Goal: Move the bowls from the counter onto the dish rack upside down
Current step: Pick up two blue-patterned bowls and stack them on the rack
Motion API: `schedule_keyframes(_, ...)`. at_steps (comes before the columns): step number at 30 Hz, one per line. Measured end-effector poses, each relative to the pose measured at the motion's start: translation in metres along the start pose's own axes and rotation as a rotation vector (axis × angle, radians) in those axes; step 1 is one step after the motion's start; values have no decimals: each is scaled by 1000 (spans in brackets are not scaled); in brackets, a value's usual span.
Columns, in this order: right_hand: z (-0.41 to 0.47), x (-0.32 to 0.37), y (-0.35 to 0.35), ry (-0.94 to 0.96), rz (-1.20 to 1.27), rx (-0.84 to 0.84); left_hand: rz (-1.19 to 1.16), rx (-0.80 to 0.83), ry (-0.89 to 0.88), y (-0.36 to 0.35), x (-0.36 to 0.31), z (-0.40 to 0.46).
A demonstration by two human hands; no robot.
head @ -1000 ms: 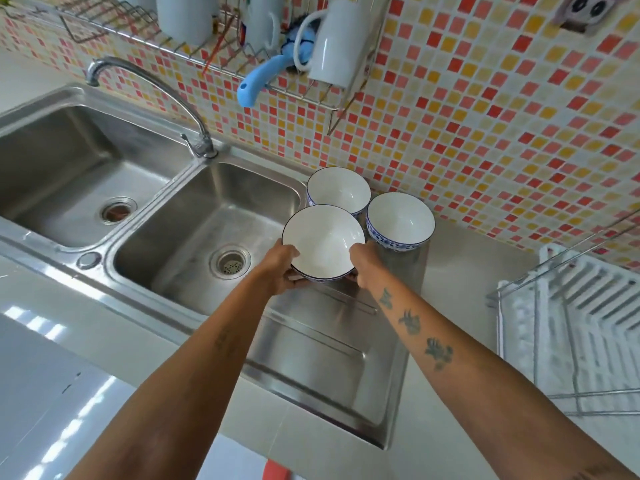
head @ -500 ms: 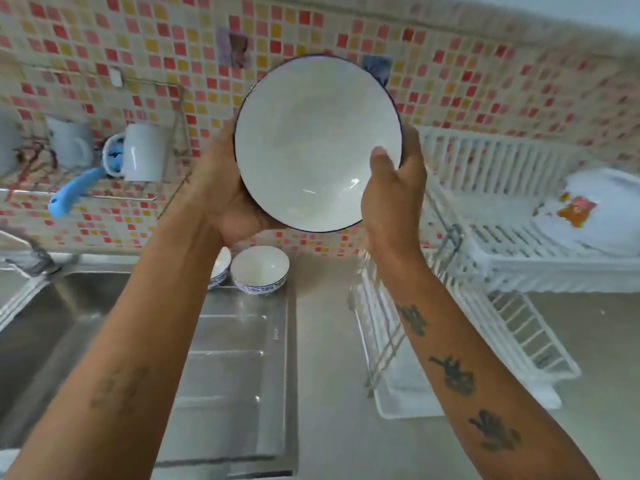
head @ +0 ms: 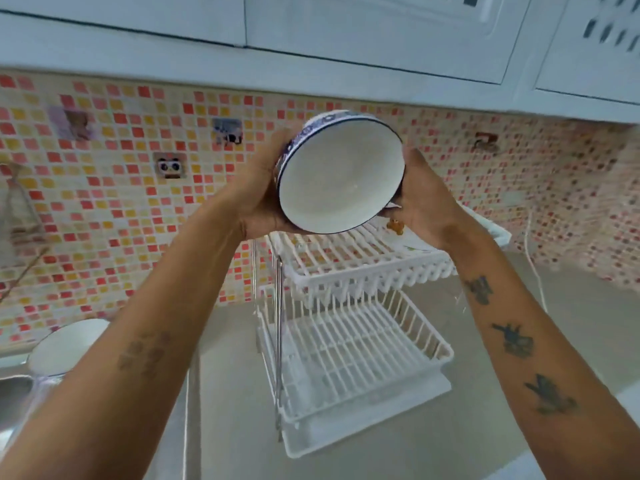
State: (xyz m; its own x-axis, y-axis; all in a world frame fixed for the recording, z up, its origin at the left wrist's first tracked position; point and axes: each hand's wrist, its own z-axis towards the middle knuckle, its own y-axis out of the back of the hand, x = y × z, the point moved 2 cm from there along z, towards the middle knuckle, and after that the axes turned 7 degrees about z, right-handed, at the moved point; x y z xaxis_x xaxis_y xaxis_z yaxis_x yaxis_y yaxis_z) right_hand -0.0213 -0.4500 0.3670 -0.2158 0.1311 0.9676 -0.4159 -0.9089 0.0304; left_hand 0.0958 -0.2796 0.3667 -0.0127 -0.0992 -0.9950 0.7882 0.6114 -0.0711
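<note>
A white bowl (head: 341, 174) with a blue patterned outside is held in the air between both hands, tilted so its mouth faces down and toward me. My left hand (head: 258, 188) grips its left side and my right hand (head: 420, 194) its right side. Right below the bowl stands the white two-tier dish rack (head: 349, 344) on the counter. Another white bowl (head: 67, 346) sits upright on the counter at the far left, partly hidden by my left forearm.
A plate with a small picture (head: 412, 242) lies on the rack's upper tier, mostly hidden behind my right hand. The tiled wall (head: 121, 220) runs behind, with white cupboards (head: 381, 36) overhead. A steel sink edge (head: 14, 386) shows at the lower left.
Both hands lifted the bowl off the counter beside the sink, carried it right over the rack and tipped its mouth downward. The view swung right and up.
</note>
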Motion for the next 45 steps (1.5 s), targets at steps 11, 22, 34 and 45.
schedule_keyframes(11, 54, -48, 28, -269, -215, 122, 796, -248, -186, -25, 38, 40)
schedule_keyframes(22, 66, -83, 37, -344, -185, 227, 1342, -160, -122, -35, 56, 45)
schedule_keyframes(34, 69, -88, 35, -398, -241, 250, 1454, -138, -135, -40, 61, 41)
schedule_keyframes(45, 29, -23, -47, 182, -267, 263, 904, -346, -249, 17, 35, -5)
